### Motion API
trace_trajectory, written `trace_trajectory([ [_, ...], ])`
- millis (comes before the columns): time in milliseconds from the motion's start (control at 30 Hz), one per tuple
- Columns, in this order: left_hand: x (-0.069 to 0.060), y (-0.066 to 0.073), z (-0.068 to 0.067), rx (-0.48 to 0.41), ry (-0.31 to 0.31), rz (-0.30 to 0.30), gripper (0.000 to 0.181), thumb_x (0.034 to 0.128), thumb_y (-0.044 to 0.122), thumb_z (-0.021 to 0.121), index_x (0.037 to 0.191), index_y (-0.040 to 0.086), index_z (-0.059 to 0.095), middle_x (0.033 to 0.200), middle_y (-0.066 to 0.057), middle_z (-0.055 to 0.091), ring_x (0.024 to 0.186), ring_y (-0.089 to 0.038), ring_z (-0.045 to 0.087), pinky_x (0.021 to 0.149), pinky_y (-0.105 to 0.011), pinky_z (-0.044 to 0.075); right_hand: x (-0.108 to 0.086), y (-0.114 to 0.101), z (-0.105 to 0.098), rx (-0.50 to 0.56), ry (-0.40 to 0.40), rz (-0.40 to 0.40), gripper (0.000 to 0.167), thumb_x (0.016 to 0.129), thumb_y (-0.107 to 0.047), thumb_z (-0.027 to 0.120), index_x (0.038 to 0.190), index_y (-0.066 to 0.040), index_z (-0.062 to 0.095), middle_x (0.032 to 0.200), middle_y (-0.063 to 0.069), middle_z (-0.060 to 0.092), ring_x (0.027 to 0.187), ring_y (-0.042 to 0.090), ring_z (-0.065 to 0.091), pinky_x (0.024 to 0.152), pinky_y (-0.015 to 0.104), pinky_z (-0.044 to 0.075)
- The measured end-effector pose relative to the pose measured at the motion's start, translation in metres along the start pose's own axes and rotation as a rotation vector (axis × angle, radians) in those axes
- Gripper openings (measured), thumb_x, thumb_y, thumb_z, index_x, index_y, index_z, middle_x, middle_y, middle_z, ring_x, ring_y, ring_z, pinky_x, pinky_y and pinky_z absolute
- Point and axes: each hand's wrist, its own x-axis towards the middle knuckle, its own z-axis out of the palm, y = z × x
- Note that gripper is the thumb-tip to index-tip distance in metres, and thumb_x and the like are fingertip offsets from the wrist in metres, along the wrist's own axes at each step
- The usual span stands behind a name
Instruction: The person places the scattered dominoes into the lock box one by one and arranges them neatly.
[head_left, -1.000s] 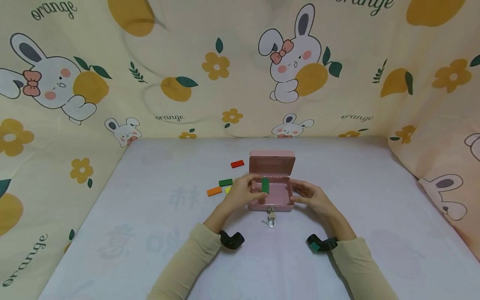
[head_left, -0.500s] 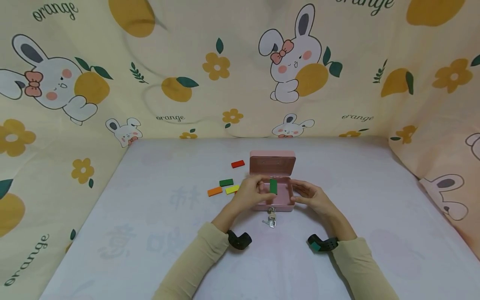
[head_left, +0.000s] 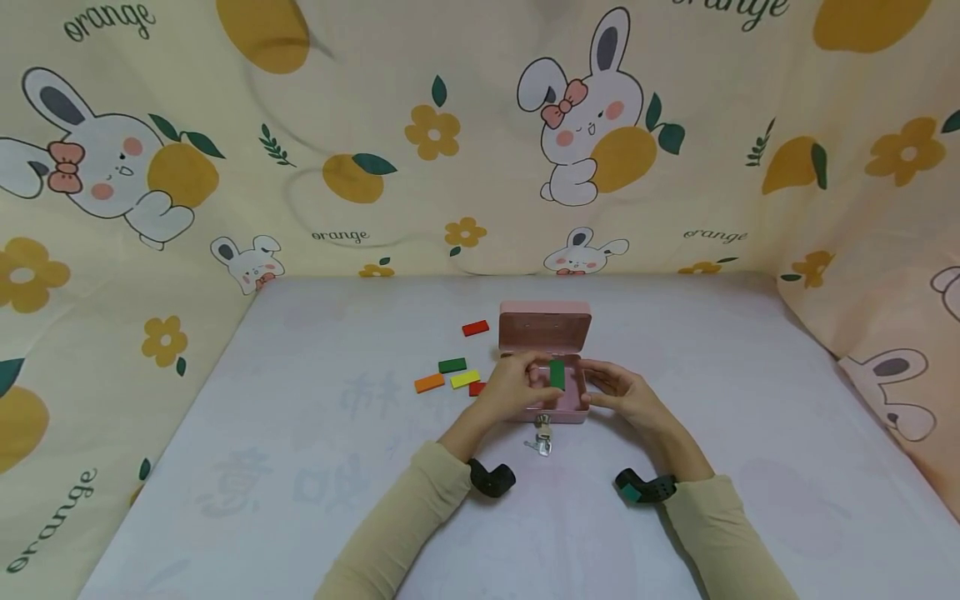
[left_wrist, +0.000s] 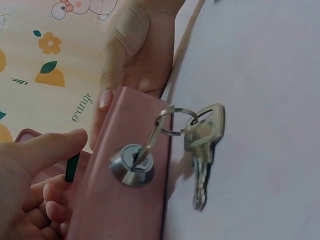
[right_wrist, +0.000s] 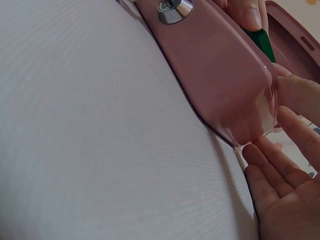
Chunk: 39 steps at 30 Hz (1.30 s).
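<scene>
A pink metal box (head_left: 546,332) stands on the table with its lid raised. My left hand (head_left: 507,388) pinches a green block (head_left: 557,375) between thumb and fingers, over the box's inside. In the left wrist view the thumb lies on top of that green block (left_wrist: 72,167), which is partly hidden by the box wall. My right hand (head_left: 627,393) rests against the box's right side, fingers fairly straight; the right wrist view shows the fingertips touching the lower corner. A key sits in the round lock (left_wrist: 132,165) on the front, and a second key (left_wrist: 202,145) hangs from its ring.
Left of the box lie loose blocks: a red block (head_left: 476,328) farther back, a green block (head_left: 452,365), an orange block (head_left: 430,382), a yellow block (head_left: 465,379) and another red block (head_left: 477,389) partly behind my left hand. A patterned cloth (head_left: 465,167) hangs behind the white table.
My left hand has moved to the right with the green block, farther over the box. The yellow block and the nearer red block have come into sight. My right hand has stayed put.
</scene>
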Motion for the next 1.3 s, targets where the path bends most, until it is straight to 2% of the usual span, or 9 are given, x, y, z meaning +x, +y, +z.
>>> trace_trajectory([
  [133,0.002,0.0,0.003,0.027,-0.002,-0.009,0.049,0.0802,0.02,0.078,0.122,0.001,0.061,0.073,-0.005,0.052,0.066,-0.006,0.042,0.06,-0.014,0.033,0.0,0.001,0.0,0.004,-0.005,-0.006,0.06,0.09,-0.01,0.066,0.141,0.006,0.039,0.148,0.032,0.035,0.119,-0.018,0.043,0.1,0.003,0.035],
  [233,0.004,0.001,0.004,0.046,-0.011,-0.038,0.051,0.0804,0.023,0.078,0.124,0.003,0.061,0.072,0.002,0.048,0.067,-0.007,0.043,0.06,-0.015,0.033,0.0,0.001,0.0,-0.003,-0.002,-0.005,0.06,0.09,-0.011,0.066,0.142,0.005,0.039,0.148,0.032,0.035,0.119,-0.018,0.043,0.1,0.003,0.035],
  [600,0.01,0.004,0.015,0.114,-0.053,-0.149,0.052,0.0825,0.03,0.076,0.129,0.012,0.059,0.094,-0.006,0.062,0.08,-0.011,0.047,0.062,-0.017,0.035,0.0,0.001,0.0,-0.008,0.002,-0.006,0.061,0.09,-0.011,0.066,0.142,0.006,0.038,0.146,0.033,0.036,0.118,-0.02,0.044,0.1,0.003,0.035],
  [800,0.012,0.006,0.019,0.143,-0.051,-0.166,0.051,0.0808,0.029,0.078,0.126,0.011,0.061,0.103,-0.008,0.066,0.08,-0.011,0.048,0.063,-0.018,0.036,0.0,0.001,0.0,-0.002,0.002,-0.011,0.061,0.09,-0.011,0.065,0.142,0.007,0.037,0.147,0.034,0.035,0.117,-0.02,0.044,0.099,0.002,0.035],
  [933,0.013,0.007,0.021,0.163,-0.048,-0.184,0.051,0.0796,0.029,0.079,0.124,0.011,0.062,0.11,-0.008,0.068,0.086,-0.012,0.052,0.07,-0.019,0.041,0.0,-0.001,0.0,0.003,0.0,-0.021,0.061,0.09,-0.008,0.064,0.141,0.009,0.037,0.146,0.036,0.034,0.117,-0.02,0.044,0.099,0.003,0.035],
  [1067,0.015,0.009,0.023,0.16,-0.045,-0.222,0.051,0.0788,0.028,0.08,0.124,0.011,0.063,0.118,-0.006,0.067,0.095,-0.014,0.056,0.082,-0.025,0.049,-0.001,-0.003,-0.001,0.009,-0.004,-0.015,0.06,0.091,-0.008,0.064,0.142,0.008,0.037,0.148,0.034,0.033,0.118,-0.02,0.042,0.1,0.002,0.034],
  [1167,0.016,0.01,0.026,0.152,-0.041,-0.244,0.052,0.0778,0.028,0.08,0.123,0.011,0.063,0.121,-0.006,0.066,0.1,-0.016,0.057,0.089,-0.029,0.05,0.0,-0.004,-0.001,0.015,-0.005,-0.016,0.06,0.091,-0.008,0.064,0.142,0.009,0.037,0.148,0.035,0.033,0.118,-0.02,0.042,0.1,0.003,0.034],
  [1300,0.016,0.012,0.031,0.167,-0.027,-0.253,0.052,0.0765,0.03,0.081,0.122,0.012,0.065,0.121,-0.004,0.067,0.099,-0.016,0.057,0.091,-0.03,0.05,0.0,-0.003,0.0,0.032,-0.007,-0.03,0.06,0.09,-0.007,0.064,0.141,0.011,0.036,0.146,0.038,0.033,0.118,-0.02,0.044,0.1,0.003,0.035],
])
